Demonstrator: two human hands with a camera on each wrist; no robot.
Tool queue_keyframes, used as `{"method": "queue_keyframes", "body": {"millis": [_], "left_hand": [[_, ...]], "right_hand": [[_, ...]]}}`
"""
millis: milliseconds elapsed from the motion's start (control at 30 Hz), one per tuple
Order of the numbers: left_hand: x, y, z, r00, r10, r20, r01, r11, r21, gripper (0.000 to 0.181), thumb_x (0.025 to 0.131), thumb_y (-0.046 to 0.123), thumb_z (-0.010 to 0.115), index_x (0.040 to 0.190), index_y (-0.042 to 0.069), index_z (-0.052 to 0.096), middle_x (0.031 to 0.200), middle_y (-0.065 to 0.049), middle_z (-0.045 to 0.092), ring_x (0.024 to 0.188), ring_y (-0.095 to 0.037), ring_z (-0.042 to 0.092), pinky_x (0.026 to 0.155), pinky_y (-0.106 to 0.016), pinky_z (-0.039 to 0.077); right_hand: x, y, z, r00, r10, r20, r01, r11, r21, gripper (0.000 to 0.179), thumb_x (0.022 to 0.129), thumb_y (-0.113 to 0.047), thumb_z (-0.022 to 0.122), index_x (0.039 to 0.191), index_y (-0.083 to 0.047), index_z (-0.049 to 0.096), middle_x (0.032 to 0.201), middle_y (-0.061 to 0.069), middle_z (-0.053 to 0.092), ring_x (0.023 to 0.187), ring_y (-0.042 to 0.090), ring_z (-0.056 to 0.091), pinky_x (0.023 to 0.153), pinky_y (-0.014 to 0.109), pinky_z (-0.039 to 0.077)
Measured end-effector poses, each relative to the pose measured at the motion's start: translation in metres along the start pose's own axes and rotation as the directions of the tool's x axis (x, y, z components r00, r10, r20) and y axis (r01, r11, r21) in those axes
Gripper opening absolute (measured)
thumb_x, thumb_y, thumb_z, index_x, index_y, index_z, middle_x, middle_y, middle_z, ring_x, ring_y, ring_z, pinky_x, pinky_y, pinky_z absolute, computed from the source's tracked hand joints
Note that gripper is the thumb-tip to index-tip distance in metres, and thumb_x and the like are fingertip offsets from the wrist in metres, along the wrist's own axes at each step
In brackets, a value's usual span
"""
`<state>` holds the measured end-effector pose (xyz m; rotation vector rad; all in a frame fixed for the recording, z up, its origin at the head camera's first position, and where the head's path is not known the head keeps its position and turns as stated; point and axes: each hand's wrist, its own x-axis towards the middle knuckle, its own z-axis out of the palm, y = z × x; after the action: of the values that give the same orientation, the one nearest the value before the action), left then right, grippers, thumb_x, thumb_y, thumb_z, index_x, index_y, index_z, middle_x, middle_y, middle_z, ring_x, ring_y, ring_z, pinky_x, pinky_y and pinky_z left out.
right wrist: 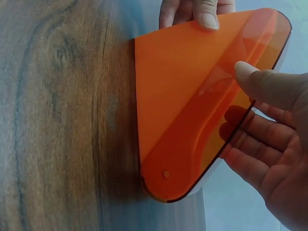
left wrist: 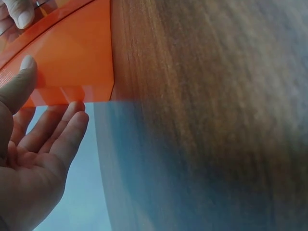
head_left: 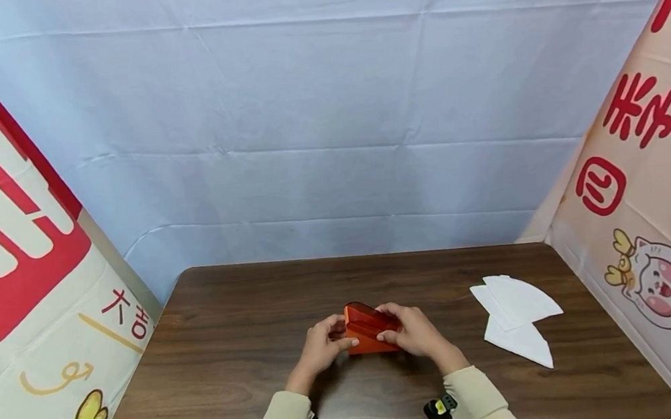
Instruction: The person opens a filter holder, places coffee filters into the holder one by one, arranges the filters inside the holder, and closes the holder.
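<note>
At the near middle of the counter (head_left: 231, 327), we are seeing an orange holder (head_left: 364, 330) being held upright, its taller side facing left and its rounded edge sloping down to the right; whether its base is touching the wood, we are not able to tell. At the holder's left end, the left hand (head_left: 320, 347) is pinching it, thumb lying on the near face and the other fingers reaching behind, parted only by the holder's own thickness. At its sloping edge, the right hand (head_left: 417, 333) is gripping in much the same way, its fingers showing faintly through the see-through orange. We are judging that this two-sided hold is steadying a smooth, light-looking piece against tipping, while the thumbs are leaving much of its face uncovered. Well to the right of the holder, white fan-shaped sheets (head_left: 517, 306) are lying overlapped, perhaps put aside there so that they are sitting within reach without crowding the hands. Beyond the holder, a pale cloth (head_left: 313, 104) is hanging as a plain backdrop, with printed banners (head_left: 640, 160) flanking both sides, probably screening off the surroundings.
</note>
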<state>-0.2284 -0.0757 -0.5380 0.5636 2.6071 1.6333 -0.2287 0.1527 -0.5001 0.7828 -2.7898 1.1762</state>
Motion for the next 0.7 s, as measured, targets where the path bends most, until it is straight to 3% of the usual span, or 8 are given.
{"method": "queue_keyframes", "body": {"millis": [700], "left_hand": [[-0.001,0.004,-0.001,1.000,-0.018,0.016,0.018,1.000,-0.004,0.035,0.079,0.017,0.075,0.111,0.008,0.063,0.102,-0.004,0.066,0.091,-0.018,0.062,0.077,-0.029,0.050]], "right_hand": [[-0.012,0.010,-0.006,0.994,0.038,-0.100,-0.025,0.992,0.126,0.042,0.078,-0.012,0.076,0.116,-0.006,0.058,0.108,0.008,0.062,0.099,0.025,0.059,0.085,0.042,0.047]]}}
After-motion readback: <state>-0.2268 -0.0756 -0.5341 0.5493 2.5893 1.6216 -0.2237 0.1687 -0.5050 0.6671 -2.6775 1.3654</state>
